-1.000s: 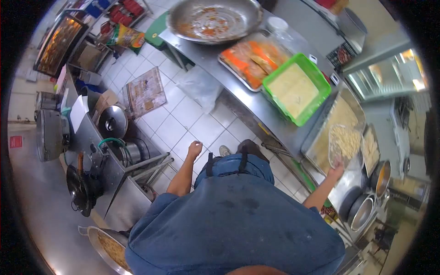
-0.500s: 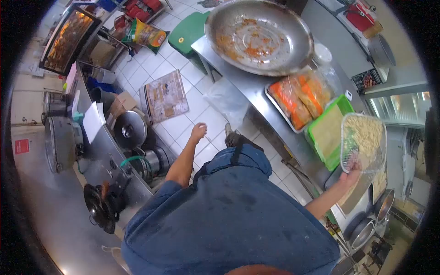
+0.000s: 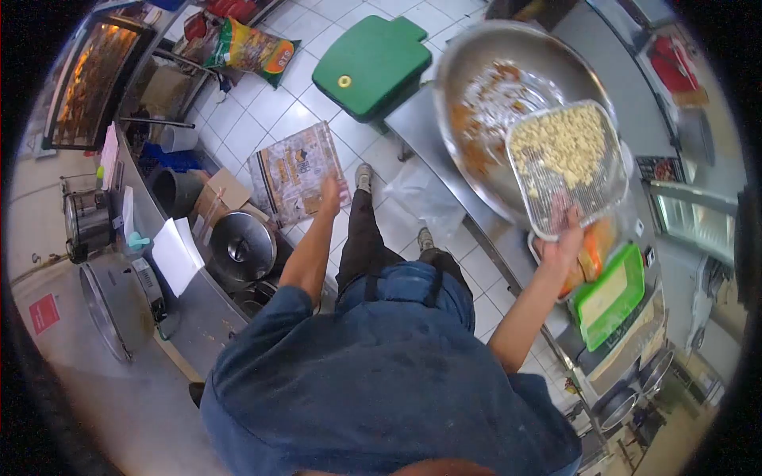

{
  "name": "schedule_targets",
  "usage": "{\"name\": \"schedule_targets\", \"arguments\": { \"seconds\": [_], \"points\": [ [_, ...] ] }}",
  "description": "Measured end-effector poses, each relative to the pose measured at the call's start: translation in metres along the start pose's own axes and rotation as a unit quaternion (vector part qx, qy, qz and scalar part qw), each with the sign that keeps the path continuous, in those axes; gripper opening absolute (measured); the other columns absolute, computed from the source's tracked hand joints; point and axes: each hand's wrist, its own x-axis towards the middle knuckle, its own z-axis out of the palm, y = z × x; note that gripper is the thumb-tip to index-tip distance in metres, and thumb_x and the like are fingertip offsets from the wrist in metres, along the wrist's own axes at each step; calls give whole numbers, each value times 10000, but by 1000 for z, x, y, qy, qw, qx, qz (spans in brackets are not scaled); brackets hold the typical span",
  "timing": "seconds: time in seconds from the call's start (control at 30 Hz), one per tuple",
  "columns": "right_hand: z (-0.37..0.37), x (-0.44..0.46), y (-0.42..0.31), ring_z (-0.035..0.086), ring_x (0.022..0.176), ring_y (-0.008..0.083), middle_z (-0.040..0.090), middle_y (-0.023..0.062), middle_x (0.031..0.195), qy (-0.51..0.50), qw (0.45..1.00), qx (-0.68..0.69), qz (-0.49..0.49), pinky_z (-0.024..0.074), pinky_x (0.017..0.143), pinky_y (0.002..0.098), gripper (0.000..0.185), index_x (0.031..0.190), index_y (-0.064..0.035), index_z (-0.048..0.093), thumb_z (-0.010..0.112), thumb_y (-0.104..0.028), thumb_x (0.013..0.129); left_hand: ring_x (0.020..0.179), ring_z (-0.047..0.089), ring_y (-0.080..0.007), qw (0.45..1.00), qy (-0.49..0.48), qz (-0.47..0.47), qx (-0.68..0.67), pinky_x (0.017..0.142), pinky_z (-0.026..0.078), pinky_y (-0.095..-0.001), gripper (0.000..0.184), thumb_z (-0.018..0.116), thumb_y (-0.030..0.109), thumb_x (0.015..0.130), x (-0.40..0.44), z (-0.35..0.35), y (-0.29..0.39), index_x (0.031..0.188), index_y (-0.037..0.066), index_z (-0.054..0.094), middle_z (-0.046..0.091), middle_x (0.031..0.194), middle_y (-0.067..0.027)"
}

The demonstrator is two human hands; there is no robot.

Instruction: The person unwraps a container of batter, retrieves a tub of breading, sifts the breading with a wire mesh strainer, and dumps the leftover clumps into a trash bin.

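Kitchen w/ white-tiled floor (image 3: 282,111), steel desk (image 3: 429,143) running down the R side; I'm using the big steel bowl (image 3: 476,51) on it as landmark. From the fingers out, via head cam: R hand (image 3: 563,242) is clamped on the near end of a clear tray (image 3: 595,178) of pale, crumbly pieces (image 3: 559,143). Tray overlaps the near R part of the bowl. 1 s ago it was well beyond the green tub (image 3: 633,274), ½ s ago over that tub; now it's up at the bowl, so I'd judge the load is mid-carry along the desk, not set down. L hand (image 3: 329,194) is L of the bowl, hanging over the flattened cardboard (image 3: 290,170) on the floor; I see nothing in it, but blur means I can't tell how far its fingers are curled.

Further out: orange packs (image 3: 591,254) just below the bowl, tub past them, green bin lid (image 3: 371,67) off the bowl's L side.

Hard to make out: R fingers under the tray, only smeared pinkish thru the plastic; can't tell if tray touches the bowl rim or hovers. Packs partly hidden by tray & R forearm. Pans farthest below the bowl are small, dim, nr the dark lens edge.
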Motion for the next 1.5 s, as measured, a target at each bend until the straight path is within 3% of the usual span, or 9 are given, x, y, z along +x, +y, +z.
{"name": "schedule_targets", "arguments": {
  "seconds": [0.4, 0.5, 0.6, 0.7, 0.77, 1.0, 1.07, 1.27, 1.5],
  "points": [
    [194, -67, 65, 535, 1243, 283, 487, 144, 1403, 123, 982, -69, -124, 496, 1049, 462, 673, 1525, -134, 289, 614, -56, 940, 1405, 292, -299, 972, -77, -107, -196, 1108, 264, -552, 1025, 429, 804, 838, 258, 119, 172, 1516, 49, 291, 337, 1515, -159],
    [240, -80, 68, 539, 1227, 289, 465, 115, 1419, 144, 986, -17, -81, 496, 1042, 460, 698, 1533, -224, 287, 616, -54, 941, 1237, 522, -295, 952, -23, -94, -291, 1047, 387, -468, 682, 393, 603, 984, 270, 119, 164, 1402, 68, 451, 554, 1336, -149],
    [279, -84, 86, 544, 1213, 296, 474, 128, 1401, 185, 972, -66, -131, 491, 1037, 469, 648, 1514, -150, 304, 611, -66, 951, 918, 651, -234, 994, 89, -34, -60, 808, 527, -350, 441, 533, 435, 995, 213, 104, 197, 1163, 29, 568, 650, 1003, -112],
    [293, -96, 102, 572, 1170, 327, 525, 214, 1281, 175, 974, -99, -109, 506, 972, 463, 528, 1409, -8, 368, 619, -148, 966, 699, 627, -147, 955, -7, 296, -26, 599, 504, -279, 263, 665, 266, 949, 118, 110, 266, 965, 20, 571, 618, 784, -42],
    [308, -110, 110, 614, 1101, 337, 544, 248, 1247, 181, 971, -125, -96, 542, 907, 474, 488, 1360, 19, 396, 620, -164, 967, 632, 558, -85, 926, -91, 365, -18, 563, 431, -205, 176, 699, 127, 928, 104, 131, 314, 911, 26, 555, 610, 750, -22],
    [316, -133, 153, 657, 1060, 296, 619, 246, 1199, 134, 975, -165, -61, 576, 844, 415, 390, 1333, -12, 420, 565, -146, 997, 697, 697, -255, 803, -92, 492, 325, 662, 533, -390, 539, 783, 568, 720, 88, 254, 511, 838, 43, 741, 721, 745, -107],
    [322, -123, 183, 667, 1038, 300, 627, 242, 1172, 107, 977, -173, -58, 579, 866, 427, 353, 1322, -6, 411, 530, -113, 1007, 798, 719, -351, 808, -170, 460, 327, 722, 553, -422, 520, 748, 457, 745, 70, 278, 555, 861, -50, 733, 714, 821, -237],
    [370, -7, 327, 659, 1069, 295, 638, 245, 1134, 44, 953, -252, -159, 560, 920, 427, 390, 1313, 19, 437, 495, 73, 931, 947, 698, -383, 762, -122, 451, 449, 837, 546, -429, 590, 706, 509, 757, 75, 333, 592, 910, -60, 729, 709, 958, -261],
    [384, 181, 469, 623, 1043, 434, 644, 197, 1182, -68, 638, -586, -496, 502, 968, 476, 522, 1265, -28, 549, 567, 79, 754, 999, 684, -398, 789, -102, 435, 421, 868, 539, -419, 606, 716, 483, 747, 64, 342, 579, 967, -81, 710, 696, 1023, -283]
  ]
}}
